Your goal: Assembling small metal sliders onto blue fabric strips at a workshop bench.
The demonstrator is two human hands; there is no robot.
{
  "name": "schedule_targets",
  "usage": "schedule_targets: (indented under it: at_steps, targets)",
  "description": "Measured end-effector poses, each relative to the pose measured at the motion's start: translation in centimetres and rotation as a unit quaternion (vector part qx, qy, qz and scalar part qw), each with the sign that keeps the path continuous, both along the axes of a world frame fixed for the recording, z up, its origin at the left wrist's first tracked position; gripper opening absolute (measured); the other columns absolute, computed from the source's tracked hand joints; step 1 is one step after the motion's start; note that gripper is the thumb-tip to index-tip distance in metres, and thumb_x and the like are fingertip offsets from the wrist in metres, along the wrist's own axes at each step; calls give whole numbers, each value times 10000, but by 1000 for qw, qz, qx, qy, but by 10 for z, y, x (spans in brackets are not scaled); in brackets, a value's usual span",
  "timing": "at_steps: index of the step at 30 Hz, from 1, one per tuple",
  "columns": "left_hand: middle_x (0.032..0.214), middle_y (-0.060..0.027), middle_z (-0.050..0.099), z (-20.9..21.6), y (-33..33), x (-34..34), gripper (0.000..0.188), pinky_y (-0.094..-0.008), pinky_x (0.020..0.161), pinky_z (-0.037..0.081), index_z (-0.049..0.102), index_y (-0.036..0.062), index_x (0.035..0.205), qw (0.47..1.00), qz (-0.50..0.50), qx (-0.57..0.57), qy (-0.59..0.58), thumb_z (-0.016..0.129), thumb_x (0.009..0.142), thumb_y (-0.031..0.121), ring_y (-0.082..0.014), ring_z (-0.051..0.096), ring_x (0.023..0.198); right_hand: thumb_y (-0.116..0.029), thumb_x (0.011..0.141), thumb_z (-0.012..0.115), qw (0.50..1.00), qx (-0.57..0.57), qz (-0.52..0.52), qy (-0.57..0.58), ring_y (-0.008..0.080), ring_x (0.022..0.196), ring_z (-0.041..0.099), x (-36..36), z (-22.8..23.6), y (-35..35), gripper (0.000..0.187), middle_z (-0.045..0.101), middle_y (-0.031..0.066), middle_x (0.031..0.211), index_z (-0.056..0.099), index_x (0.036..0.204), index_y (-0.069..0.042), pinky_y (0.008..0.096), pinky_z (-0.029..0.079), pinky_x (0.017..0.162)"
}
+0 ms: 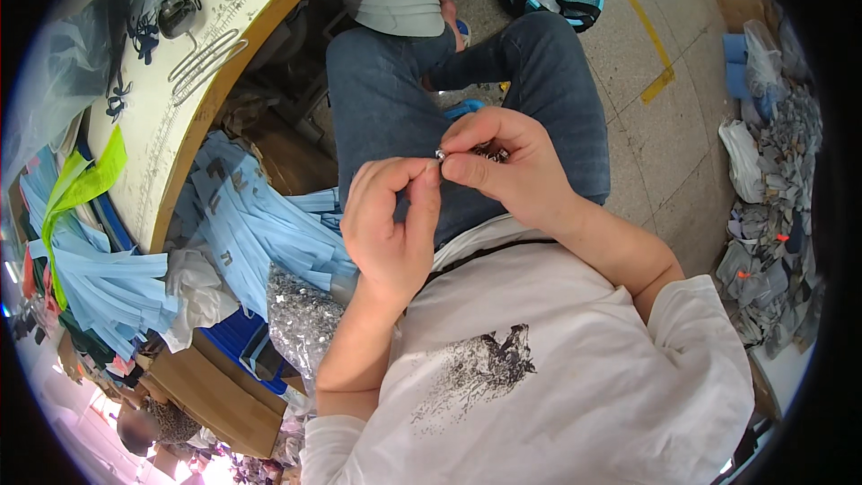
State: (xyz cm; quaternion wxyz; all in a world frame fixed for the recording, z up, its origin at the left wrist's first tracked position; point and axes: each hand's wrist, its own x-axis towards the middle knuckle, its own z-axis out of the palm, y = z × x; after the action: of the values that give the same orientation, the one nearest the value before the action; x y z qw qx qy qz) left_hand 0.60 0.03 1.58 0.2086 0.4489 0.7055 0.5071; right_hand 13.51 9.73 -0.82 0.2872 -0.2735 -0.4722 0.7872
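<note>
- The large worktable (148, 153) stands to the left of the jeans (557, 81), and light blue strips (238, 216) hang and lie just to their left too. With both hands working over the lap, the person would do well to keep the wrists clear of the strips and any dropped part above the jeans.
- The right hand (521, 166), over the middle of the jeans, has its thumb and index finger pinched together at the tips, with the other fingers curled. A light, steady pinch should suit such tiny work; squeezing harder could make the part slip.
- The left hand (384, 224), over the left side of the jeans, has thumb and index finger brought close beside the right fingertips. Whether they grip or touch the part cannot be told; bracing them against the right fingertips would probably steady both.
- Dark shiny bits (492, 153) show in the curl of the right hand, above the jeans. They look brownish and metallic, clustered together; their number and shapes are too small to tell. Loosening that palm could spill them.
- The small metal piece (441, 154) sits at the right fingertips, above the lap of the jeans. It looks silvery, bright and roundish, with its finer shape hidden by the fingers.
</note>
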Motion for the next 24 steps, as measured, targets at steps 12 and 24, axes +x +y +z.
schedule_targets:
  at_steps: [12, 24]
  targets:
    - [812, -112, 646, -2, 3, -4, 102, -304, 636, 462, 645, -6, 895, 998, -15, 28, 57, 681, 804, -35, -234, 591, 702, -59, 821, 747, 999, 24, 22, -32, 50, 750, 611, 0, 4, 5, 153, 666, 23, 850, 691, 954, -9, 184, 482, 642]
    - [863, -84, 613, -4, 0, -3, 64, -232, 693, 447, 583, -29, 930, 999, -31, 1, 24, 604, 879, -61, -137, 559, 764, -14, 803, 744, 999, 13, 37, -36, 90, 797, 618, 5, 5, 7, 159, 664, 72, 948, 671, 944, -2, 203, 494, 671]
